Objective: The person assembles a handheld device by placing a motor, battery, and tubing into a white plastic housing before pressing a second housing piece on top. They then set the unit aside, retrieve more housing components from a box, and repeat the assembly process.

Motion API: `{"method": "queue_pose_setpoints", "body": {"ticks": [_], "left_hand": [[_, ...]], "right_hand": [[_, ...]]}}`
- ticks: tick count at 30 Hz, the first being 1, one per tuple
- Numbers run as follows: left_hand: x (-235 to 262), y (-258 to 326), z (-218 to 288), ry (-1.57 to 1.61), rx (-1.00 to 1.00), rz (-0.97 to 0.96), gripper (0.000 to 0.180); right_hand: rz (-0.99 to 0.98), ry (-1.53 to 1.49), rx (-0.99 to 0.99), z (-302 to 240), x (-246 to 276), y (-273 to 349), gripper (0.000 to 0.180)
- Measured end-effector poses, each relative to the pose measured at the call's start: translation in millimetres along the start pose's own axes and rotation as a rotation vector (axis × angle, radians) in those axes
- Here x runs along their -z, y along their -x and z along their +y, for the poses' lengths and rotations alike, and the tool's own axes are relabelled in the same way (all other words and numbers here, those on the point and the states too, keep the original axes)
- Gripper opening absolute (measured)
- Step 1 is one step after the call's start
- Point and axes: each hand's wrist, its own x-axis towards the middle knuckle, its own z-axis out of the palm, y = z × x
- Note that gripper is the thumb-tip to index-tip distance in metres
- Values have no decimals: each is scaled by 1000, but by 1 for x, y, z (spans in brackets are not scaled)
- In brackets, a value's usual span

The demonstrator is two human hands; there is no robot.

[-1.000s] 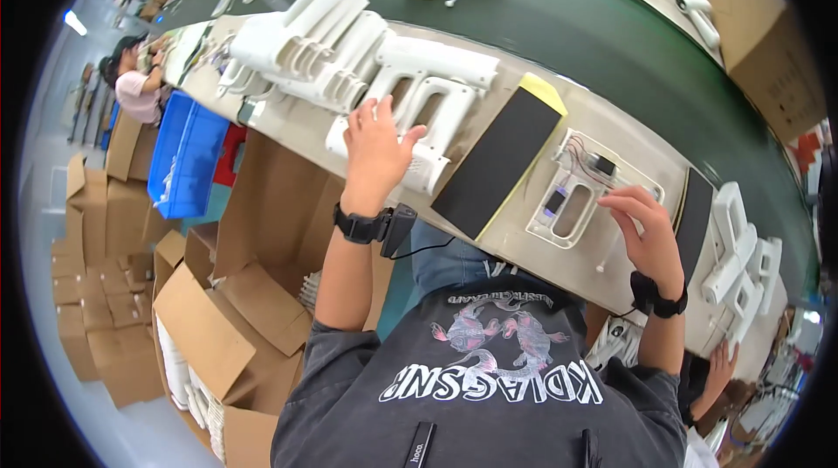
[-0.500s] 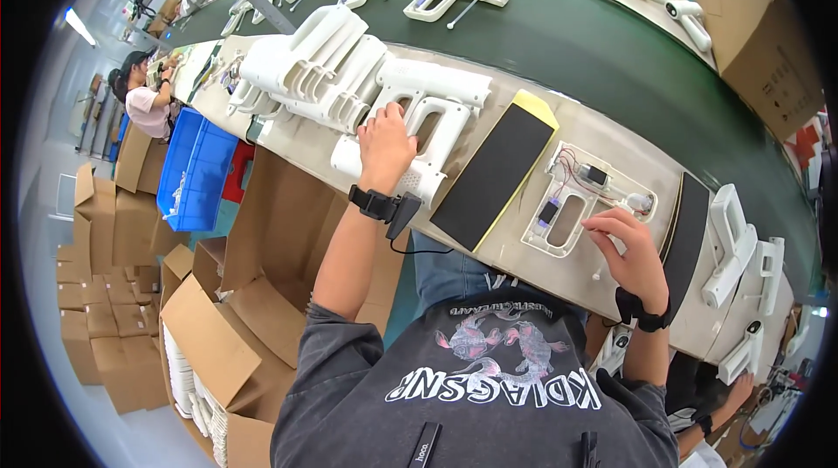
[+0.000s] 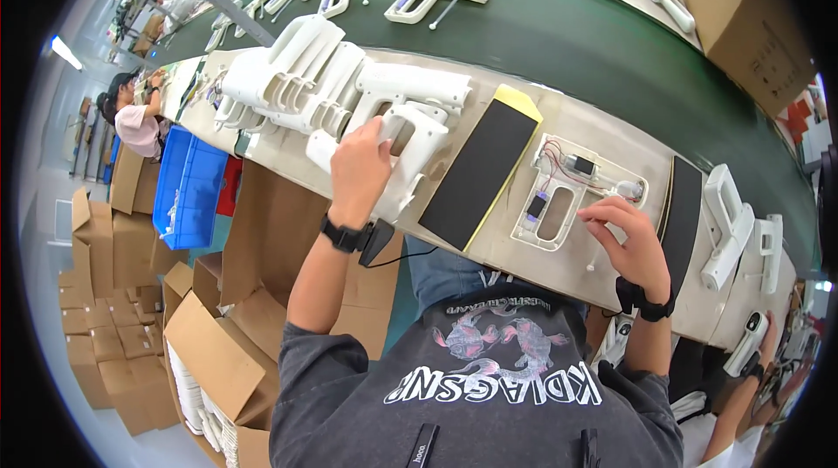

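While the left hand [image 3: 360,167] clamps its fingers over a white plastic gun-shaped housing [image 3: 408,147] lying beside the black foam mat [image 3: 478,173], the right hand [image 3: 627,237] (fingers curled together) touches the open wired half-shell [image 3: 572,190] on the workbench [image 3: 559,263].

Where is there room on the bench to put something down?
Bare bench shows behind the open shell, and the black mat is bare. It is crowded left of the mat, where the left hand grips stacked white shells.
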Motion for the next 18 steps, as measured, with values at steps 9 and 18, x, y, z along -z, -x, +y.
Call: {"method": "queue_pose_setpoints", "body": {"ticks": [9, 18], "left_hand": [[97, 51, 102, 104, -733, -193, 48], [37, 28, 179, -128, -1410, -362, 13]], "right_hand": [[75, 15, 128, -22, 32, -30, 34], [65, 631, 338, -19, 48, -23, 76]]}}
